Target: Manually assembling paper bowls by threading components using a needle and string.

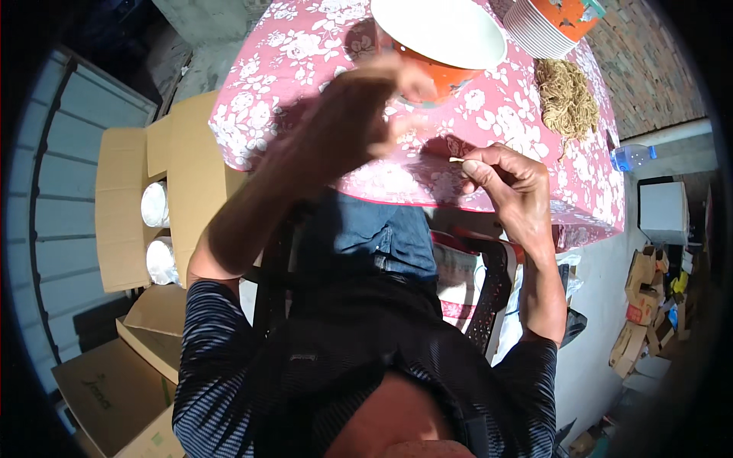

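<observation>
My right hand [513, 183] is pinched over the table's near edge, thumb against forefinger. A short tip of a thin pale strand [456, 159] pokes out from between those fingers. Smeared by motion, my left hand [374, 103] is raised above the cloth in front of an orange bucket with a wide white top [443, 30]. Whether the left fingers hold anything does not show. Off to the right of the bucket lies a loose bundle of tan twine [566, 99].
A pink flowered tablecloth [294, 49] covers the table. Stacked orange-and-white buckets [542, 30] stand at the far right. A clear blue bottle [632, 157] is beyond the right edge. Open cardboard boxes [195, 145] with white wrapped rolls [155, 204] sit at left.
</observation>
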Motion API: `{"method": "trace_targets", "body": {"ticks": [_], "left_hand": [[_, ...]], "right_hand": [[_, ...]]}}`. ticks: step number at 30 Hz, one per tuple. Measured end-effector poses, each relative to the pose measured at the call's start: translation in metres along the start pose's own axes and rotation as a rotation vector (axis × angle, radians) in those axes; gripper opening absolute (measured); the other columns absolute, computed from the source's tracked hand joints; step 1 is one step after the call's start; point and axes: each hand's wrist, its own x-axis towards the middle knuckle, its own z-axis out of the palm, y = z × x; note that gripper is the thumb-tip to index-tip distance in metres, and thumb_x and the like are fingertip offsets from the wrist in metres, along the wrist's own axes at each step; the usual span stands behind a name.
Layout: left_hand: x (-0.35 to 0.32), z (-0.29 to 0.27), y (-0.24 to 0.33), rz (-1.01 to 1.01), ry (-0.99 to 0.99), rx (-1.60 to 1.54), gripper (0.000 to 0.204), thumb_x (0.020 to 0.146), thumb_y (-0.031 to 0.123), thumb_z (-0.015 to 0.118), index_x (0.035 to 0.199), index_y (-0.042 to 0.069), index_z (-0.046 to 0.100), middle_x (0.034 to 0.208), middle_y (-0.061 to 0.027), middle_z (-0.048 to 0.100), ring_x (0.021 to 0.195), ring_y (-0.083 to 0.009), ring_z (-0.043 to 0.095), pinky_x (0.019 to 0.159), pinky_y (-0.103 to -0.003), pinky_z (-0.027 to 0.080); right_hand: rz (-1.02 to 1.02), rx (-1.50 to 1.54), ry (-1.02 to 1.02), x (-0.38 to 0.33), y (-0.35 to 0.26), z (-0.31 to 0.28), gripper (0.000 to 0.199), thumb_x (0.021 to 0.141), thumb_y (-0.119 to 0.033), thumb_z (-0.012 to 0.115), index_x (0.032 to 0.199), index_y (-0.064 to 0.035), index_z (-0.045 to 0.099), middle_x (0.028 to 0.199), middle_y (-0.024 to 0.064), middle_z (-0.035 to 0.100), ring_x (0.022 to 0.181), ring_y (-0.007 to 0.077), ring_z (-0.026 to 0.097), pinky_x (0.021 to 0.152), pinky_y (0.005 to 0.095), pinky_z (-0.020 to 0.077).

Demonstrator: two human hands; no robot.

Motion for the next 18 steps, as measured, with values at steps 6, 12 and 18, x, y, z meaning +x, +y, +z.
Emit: {"method": "trace_targets", "body": {"ticks": [6,12,18], "left_hand": [[0.048,-0.047,-0.035,0.124,-0.188,0.535,0.028,0.083,0.01,0.075,0.109,0.001,0.072,0.104,-0.0161,0.072,0.103,-0.0353,0.066,0.088,-0.045,0.052],[0.018,-0.069,0.052,-0.07,-0.169,0.337,0.023,0.093,0.016,0.077,0.111,0.001,0.074,0.093,-0.0136,0.076,0.078,-0.0173,0.075,0.064,-0.03,0.059],[-0.061,-0.075,0.129,-0.473,-0.091,-0.155,0.031,0.093,0.001,0.074,0.123,0.0,0.069,0.111,-0.0119,0.075,0.104,-0.0208,0.075,0.093,-0.034,0.063]], "right_hand": [[-0.048,0.058,0.049,-0.018,-0.004,0.012,0.007,0.099,-0.004,0.07,0.095,0.0006,0.074,0.079,-0.002,0.068,0.07,0.0024,0.058,0.063,0.0215,0.0463],[-0.273,0.144,0.227,-0.05,-0.032,0.024,0.003,0.095,0.004,0.069,0.096,0.005,0.072,0.096,0.0067,0.067,0.078,0.0084,0.061,0.068,0.023,0.0486],[-0.402,0.143,0.188,-0.092,-0.031,0.062,0.009,0.089,0.01,0.069,0.096,0.0057,0.071,0.101,0.0118,0.068,0.089,0.0142,0.064,0.08,0.0262,0.0502]]}}
